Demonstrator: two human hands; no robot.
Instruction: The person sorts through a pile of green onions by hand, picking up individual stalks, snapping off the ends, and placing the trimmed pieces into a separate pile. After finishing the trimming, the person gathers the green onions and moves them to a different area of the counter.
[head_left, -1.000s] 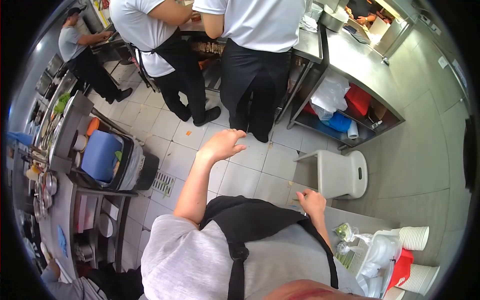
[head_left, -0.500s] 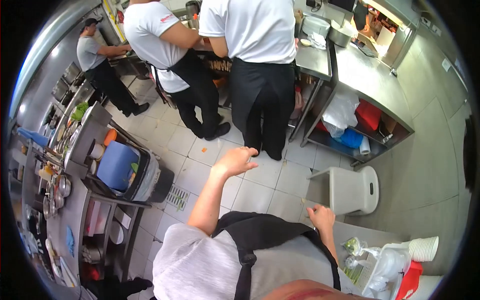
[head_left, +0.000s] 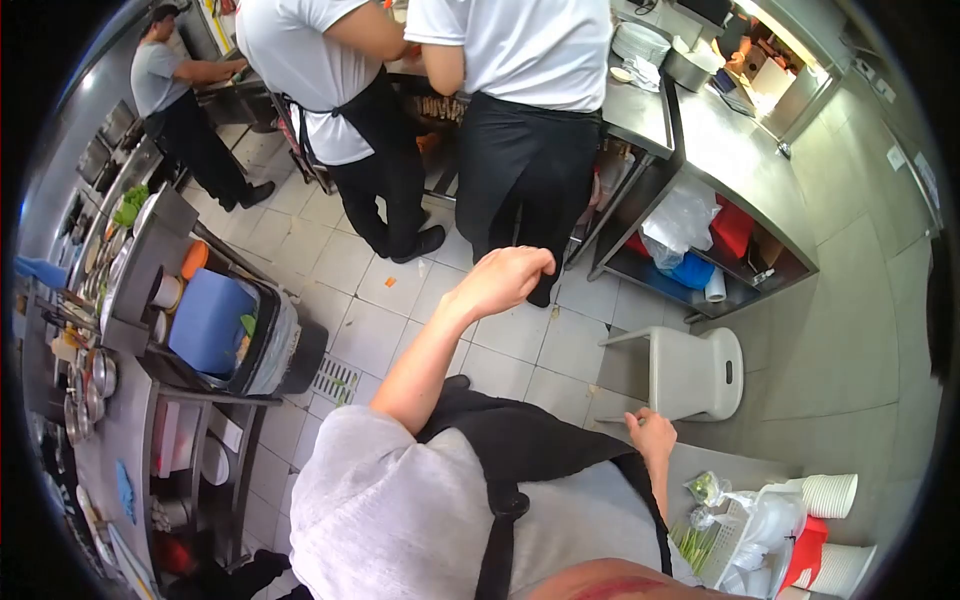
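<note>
My left hand [head_left: 503, 282] is held out over the floor in front of me, its fingers loosely curled with nothing visible in them. Lower right, beside my black apron [head_left: 525, 425], my right hand [head_left: 653, 437] is half closed, also with nothing showing in it. The white plastic stool [head_left: 695, 372] is the thing nearest to that hand, a little apart from it. Close behind the wrist lies a steel counter edge with a white basket [head_left: 727, 540] of bagged greens. Neither hand touches any object that I can see.
Two people in white shirts and black aprons [head_left: 525, 160] stand at a grill ahead; another person [head_left: 175, 90] works far left. A steel counter [head_left: 745, 150] with shelves stands right. On the left are a bin [head_left: 300, 355], a blue container [head_left: 212, 320] and a prep counter. Stacked cups [head_left: 828, 495] stand lower right.
The view has shifted slightly, with the bin and prep counter moving left in it. My left hand reaches a little higher and its fingers are more curled. The right hand stays low at my side.
</note>
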